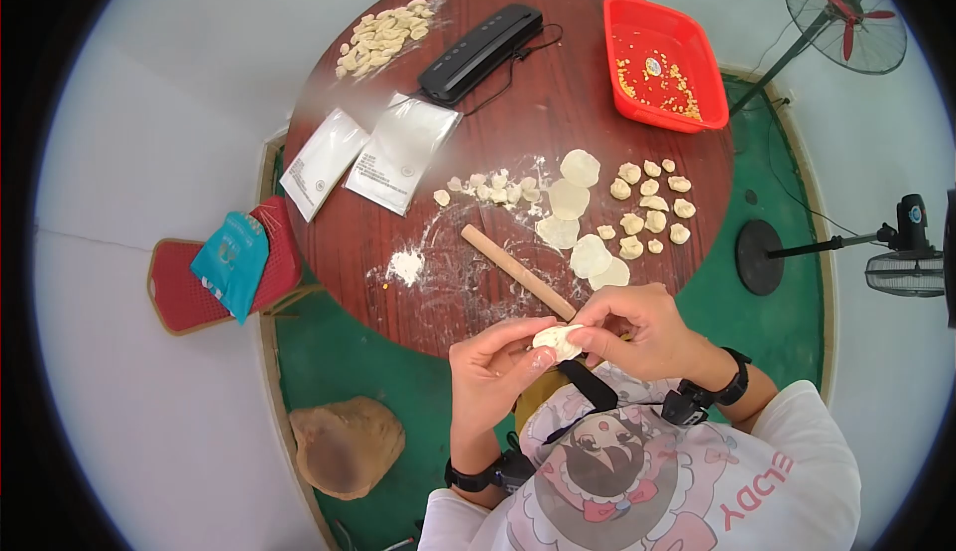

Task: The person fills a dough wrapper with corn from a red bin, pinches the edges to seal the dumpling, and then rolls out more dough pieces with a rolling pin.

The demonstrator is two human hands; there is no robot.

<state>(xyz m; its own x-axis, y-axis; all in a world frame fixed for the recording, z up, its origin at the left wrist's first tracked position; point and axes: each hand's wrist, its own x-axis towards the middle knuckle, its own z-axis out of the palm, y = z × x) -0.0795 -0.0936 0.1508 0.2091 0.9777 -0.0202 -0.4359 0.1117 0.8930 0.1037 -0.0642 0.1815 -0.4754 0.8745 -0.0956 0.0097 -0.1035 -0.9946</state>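
Note:
Between both hands, just off the near table edge, is a pale folded dumpling [558, 342]. My left hand [493, 367] grips its left end with thumb and fingers. On its right side, my right hand [632, 327] pinches the dough edge. A wooden rolling pin [518, 270] lies slanted on the table beyond my hands. Flat round dough wrappers [564, 200] overlap in a line, the closest near my right hand. Rows of shaped dumplings [653, 203] rest to their right. Small dough lumps [498, 189] and a heap of flour [405, 266] lie to the left.
The round wooden table [368, 292] carries a black vacuum sealer [481, 53] with a cord, two plastic bag packs [403, 153], several dumplings [383, 38] and a red basin [665, 63] holding yellow bits. A red stool [179, 282] bears a teal bag [234, 262]. Fans [846, 13] stand at right.

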